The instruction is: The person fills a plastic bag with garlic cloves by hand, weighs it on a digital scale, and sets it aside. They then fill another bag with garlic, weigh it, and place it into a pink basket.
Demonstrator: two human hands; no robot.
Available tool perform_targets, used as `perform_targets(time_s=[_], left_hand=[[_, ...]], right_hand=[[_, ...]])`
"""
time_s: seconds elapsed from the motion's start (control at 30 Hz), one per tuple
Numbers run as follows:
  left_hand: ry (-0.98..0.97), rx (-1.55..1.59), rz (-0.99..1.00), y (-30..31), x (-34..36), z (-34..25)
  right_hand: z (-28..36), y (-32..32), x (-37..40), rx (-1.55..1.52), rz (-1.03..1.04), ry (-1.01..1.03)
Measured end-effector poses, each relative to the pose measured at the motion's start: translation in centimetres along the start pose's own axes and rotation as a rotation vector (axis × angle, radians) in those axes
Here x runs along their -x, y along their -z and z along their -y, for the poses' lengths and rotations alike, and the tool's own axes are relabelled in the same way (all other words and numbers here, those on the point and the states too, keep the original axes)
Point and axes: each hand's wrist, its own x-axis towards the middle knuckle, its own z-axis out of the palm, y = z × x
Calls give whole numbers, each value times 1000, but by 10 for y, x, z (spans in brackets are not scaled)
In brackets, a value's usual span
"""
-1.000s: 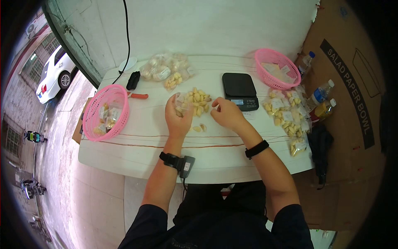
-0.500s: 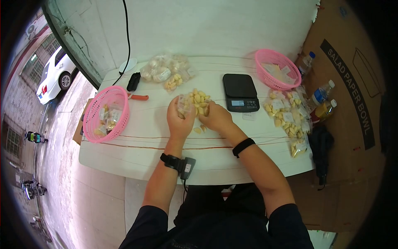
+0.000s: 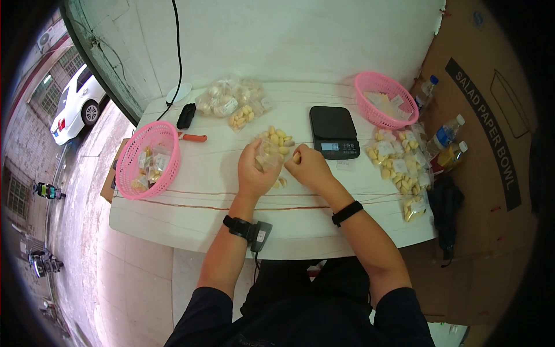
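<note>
My left hand (image 3: 254,169) is closed around a small clear plastic bag (image 3: 268,156) with pale pieces inside. To its right, my right hand (image 3: 312,168) pinches a peeled garlic clove (image 3: 296,157) between thumb and fingers. A loose pile of peeled garlic cloves (image 3: 281,137) lies on the table just beyond both hands. A few more cloves (image 3: 280,183) rest near the left hand's wrist side. The black digital scale (image 3: 333,128) stands to the right of the pile, its display lit and its plate bare.
A pink basket (image 3: 173,168) with filled bags stands at left, near an orange-handled tool (image 3: 193,137). Bagged garlic (image 3: 222,98) lies at the back. Another pink basket (image 3: 399,122), several filled bags (image 3: 399,165) and bottles (image 3: 445,133) line the right side.
My right hand has drawn back from the pile, slightly right, with a clove now showing in its fingers. My left hand and the bag have shifted slightly right and down.
</note>
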Motion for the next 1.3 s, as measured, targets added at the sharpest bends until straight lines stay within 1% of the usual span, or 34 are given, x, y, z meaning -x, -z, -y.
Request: perform_targets(time_s=[0.07,0.1,0.17,0.2,0.23,0.27,0.3,0.37,0.5,0.6,0.67,0.7,0.77,0.8,0.87,0.9,0.97,1.1,1.17,1.2,1.27,1.3], left_hand=[[-58,-46,66,3,-2,-9],[-59,-45,65,4,-3,-12],[-78,-56,121,5,-3,-16],[-77,-55,122,4,-2,-14],[-96,-28,113,1,-1,-9],[-115,-2,104,-1,-1,-6],[-118,-1,106,-2,1,-3],[-85,52,117,-1,2,-2],[-140,-20,101,0,0,-3],[-118,-1,92,-3,1,0],[-71,17,50,-4,1,0],[-70,16,49,-4,1,0],[40,148,26,-2,0,-4],[41,147,25,-1,0,-6],[161,315,-64,2,-4,-23],[161,314,-63,3,-5,-25],[282,380,-79,6,-4,-26],[229,328,-74,3,-4,-19],[118,307,-72,1,-5,-15],[119,307,-71,2,-5,-14],[246,342,-46,4,-4,-13],[246,342,-46,4,-4,-13]], right_hand=[[1,9,3,-363,-171,95],[3,12,3,-362,-172,96],[15,23,6,-591,-234,227],[24,28,11,-591,-235,224],[40,37,19,-582,-194,267],[47,41,23,-573,-154,309],[46,41,22,-573,-157,309],[45,39,18,-361,-144,436],[38,38,19,-366,-138,449],[29,34,14,-369,-114,501],[25,34,9,-421,-175,542],[22,31,5,-421,-174,543],[16,23,-2,-670,-253,291],[11,19,-5,-671,-251,291],[5,14,-9,-282,-110,136],[3,9,-8,-283,-110,136],[4,-1,-2,-15,-49,157],[10,-15,-9,98,-19,122],[10,-22,-13,114,-94,182],[8,-24,-16,113,-93,182],[11,-22,-21,125,-32,132],[12,-19,-23,125,-32,133]])
